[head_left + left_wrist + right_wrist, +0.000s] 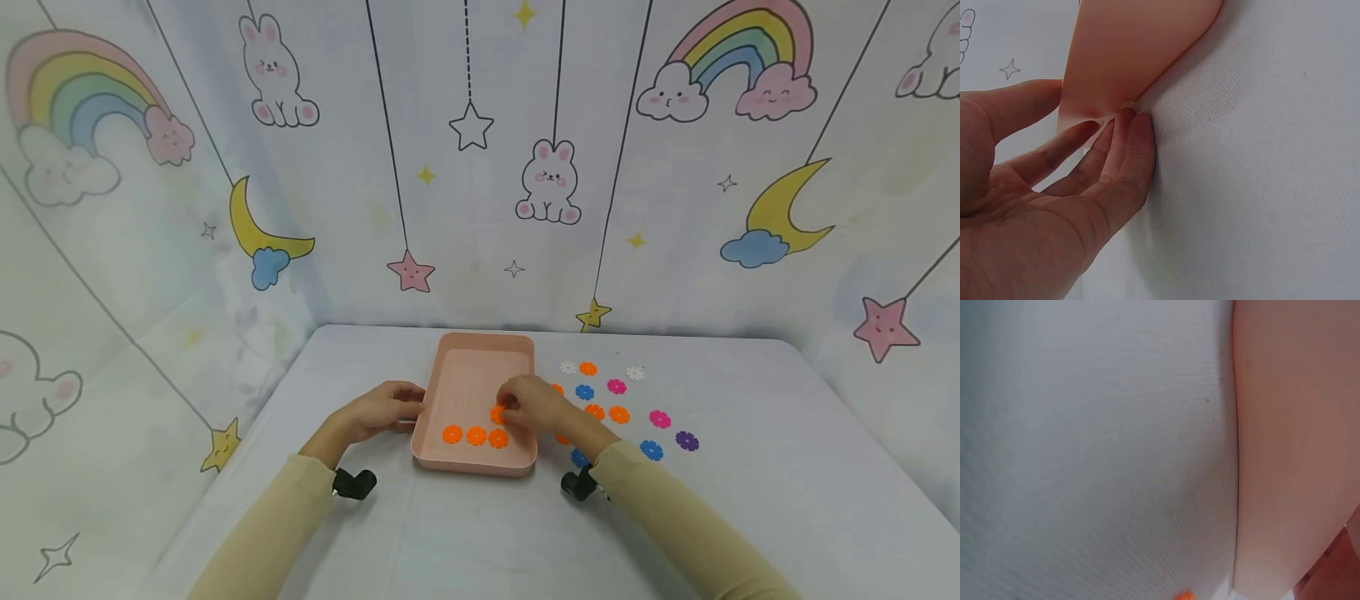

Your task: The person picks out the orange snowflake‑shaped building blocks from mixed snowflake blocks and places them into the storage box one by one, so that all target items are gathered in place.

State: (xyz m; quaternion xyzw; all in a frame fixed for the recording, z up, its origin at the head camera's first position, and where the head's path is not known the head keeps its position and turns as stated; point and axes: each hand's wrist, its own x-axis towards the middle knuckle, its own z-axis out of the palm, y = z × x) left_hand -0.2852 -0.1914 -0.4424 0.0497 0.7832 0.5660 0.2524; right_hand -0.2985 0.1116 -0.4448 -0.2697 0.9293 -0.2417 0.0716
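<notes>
A pink rectangular tray (480,468) lies on the table in the head view. Three orange flower-shaped discs (476,436) form a row along its near end. Over the tray's right side, my right hand (536,404) pinches another orange flower-shaped disc (497,414) just behind that row. My left hand (386,408) is at the tray's left wall. In the left wrist view, its loosely extended fingers (1138,144) touch the outer wall of the tray (1129,50). The right wrist view shows mostly white cloth and the tray's side wall (1297,444), with the fingers largely out of frame.
Right of the tray, loose flower discs are scattered: several orange (619,415), blue (652,451), pink (660,419), white (635,373) and one purple (687,441). My right forearm partly covers some. A patterned cloth (480,208) hangs behind the white table (450,542).
</notes>
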